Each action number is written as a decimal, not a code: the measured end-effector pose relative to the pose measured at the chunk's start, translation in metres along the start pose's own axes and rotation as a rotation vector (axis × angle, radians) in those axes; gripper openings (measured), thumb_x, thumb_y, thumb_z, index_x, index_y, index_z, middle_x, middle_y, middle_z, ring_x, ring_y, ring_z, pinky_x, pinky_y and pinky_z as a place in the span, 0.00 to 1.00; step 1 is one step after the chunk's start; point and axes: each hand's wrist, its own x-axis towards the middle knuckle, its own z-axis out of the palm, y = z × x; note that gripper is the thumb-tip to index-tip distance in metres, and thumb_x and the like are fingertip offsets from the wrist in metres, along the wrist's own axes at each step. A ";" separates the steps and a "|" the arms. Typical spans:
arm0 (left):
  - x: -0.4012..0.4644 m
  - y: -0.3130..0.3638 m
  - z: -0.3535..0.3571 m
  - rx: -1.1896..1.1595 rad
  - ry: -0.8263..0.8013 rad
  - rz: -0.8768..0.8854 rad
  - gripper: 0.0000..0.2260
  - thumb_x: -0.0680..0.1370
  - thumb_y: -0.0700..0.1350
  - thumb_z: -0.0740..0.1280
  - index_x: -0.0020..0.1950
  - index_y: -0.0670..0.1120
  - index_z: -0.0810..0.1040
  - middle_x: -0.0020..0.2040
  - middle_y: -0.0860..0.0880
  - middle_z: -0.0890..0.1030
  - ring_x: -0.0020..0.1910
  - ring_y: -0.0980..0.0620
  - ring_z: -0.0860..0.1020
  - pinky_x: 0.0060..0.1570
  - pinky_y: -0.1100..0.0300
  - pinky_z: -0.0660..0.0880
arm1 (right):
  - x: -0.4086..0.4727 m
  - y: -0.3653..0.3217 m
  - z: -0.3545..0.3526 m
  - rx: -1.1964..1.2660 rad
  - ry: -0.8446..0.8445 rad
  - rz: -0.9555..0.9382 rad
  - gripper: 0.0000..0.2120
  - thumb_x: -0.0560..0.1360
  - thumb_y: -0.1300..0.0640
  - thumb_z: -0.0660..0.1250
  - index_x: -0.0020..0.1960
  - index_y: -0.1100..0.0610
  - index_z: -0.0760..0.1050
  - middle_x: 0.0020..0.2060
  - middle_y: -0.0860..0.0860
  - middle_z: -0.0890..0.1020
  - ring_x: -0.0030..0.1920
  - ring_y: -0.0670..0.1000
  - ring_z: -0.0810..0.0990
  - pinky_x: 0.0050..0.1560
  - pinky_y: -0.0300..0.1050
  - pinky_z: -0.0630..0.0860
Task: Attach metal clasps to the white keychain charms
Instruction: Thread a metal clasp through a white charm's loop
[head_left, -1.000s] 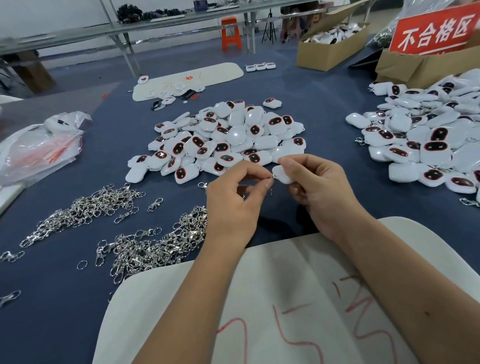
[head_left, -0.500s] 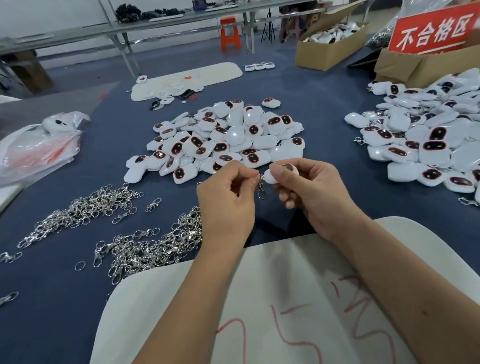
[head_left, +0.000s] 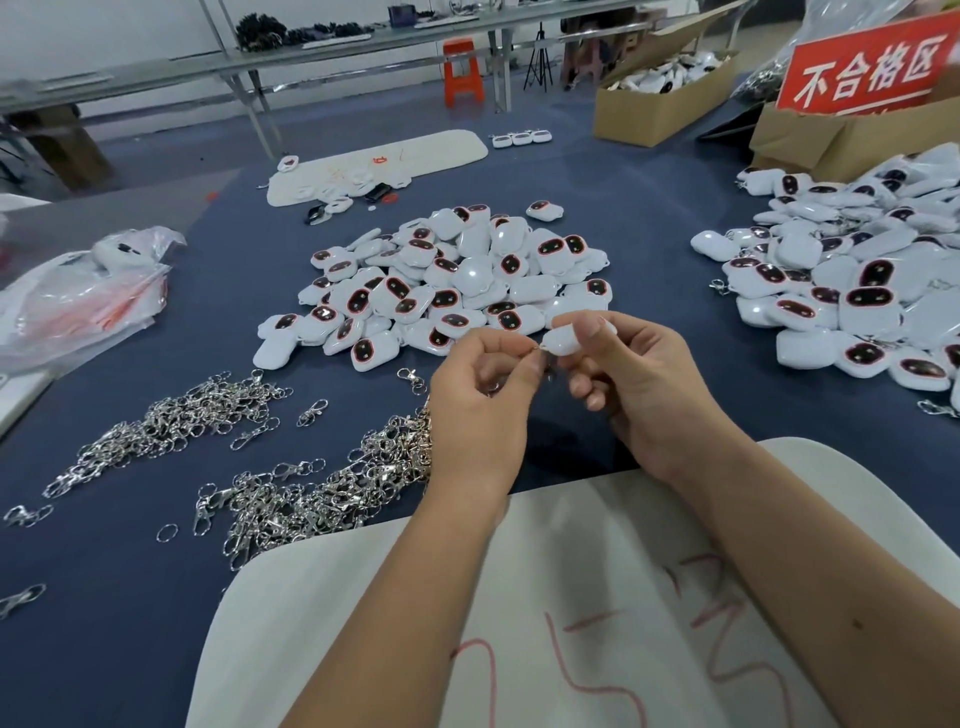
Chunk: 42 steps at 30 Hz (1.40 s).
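Compared with half a second ago, I see both hands raised slightly and the charm turned so its plain white side faces up; the clasp no longer dangles visibly below the fingers. My right hand (head_left: 639, 384) pinches the white charm (head_left: 569, 338) between thumb and forefinger, the other fingers curled beneath. My left hand (head_left: 480, 405) pinches a small metal ring (head_left: 535, 349) at the charm's left edge, fingertips closed on it; the rest of the clasp is hidden behind the fingers. The two hands nearly meet above the blue table (head_left: 675, 218). Loose clasps (head_left: 311, 493) lie in heaps to the left, a central pile of charms (head_left: 447, 291) just beyond the hands, another pile (head_left: 857, 291) at right. A red sign (head_left: 872, 67) on a cardboard box reads "不合格区". Red marks on the white board (head_left: 571, 597) beneath my forearms are not legible.
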 end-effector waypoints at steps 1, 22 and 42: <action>-0.001 0.000 0.001 -0.102 -0.008 -0.070 0.05 0.78 0.37 0.72 0.46 0.45 0.80 0.36 0.50 0.82 0.39 0.54 0.79 0.46 0.61 0.75 | 0.000 0.000 0.000 0.010 -0.002 0.004 0.29 0.64 0.41 0.77 0.53 0.64 0.81 0.33 0.52 0.83 0.27 0.45 0.77 0.26 0.33 0.72; 0.012 -0.001 -0.019 0.490 -0.018 0.408 0.07 0.75 0.36 0.72 0.43 0.47 0.86 0.40 0.55 0.85 0.42 0.58 0.82 0.47 0.64 0.76 | 0.002 0.007 -0.002 -0.057 -0.058 0.023 0.15 0.70 0.53 0.79 0.51 0.62 0.84 0.37 0.56 0.84 0.31 0.47 0.79 0.31 0.34 0.75; -0.001 0.004 -0.002 -0.381 -0.034 -0.210 0.03 0.80 0.33 0.68 0.49 0.40 0.79 0.39 0.43 0.83 0.39 0.50 0.83 0.41 0.60 0.80 | -0.001 0.002 0.000 0.033 -0.058 0.000 0.25 0.66 0.48 0.78 0.56 0.63 0.80 0.37 0.54 0.85 0.30 0.46 0.78 0.29 0.35 0.73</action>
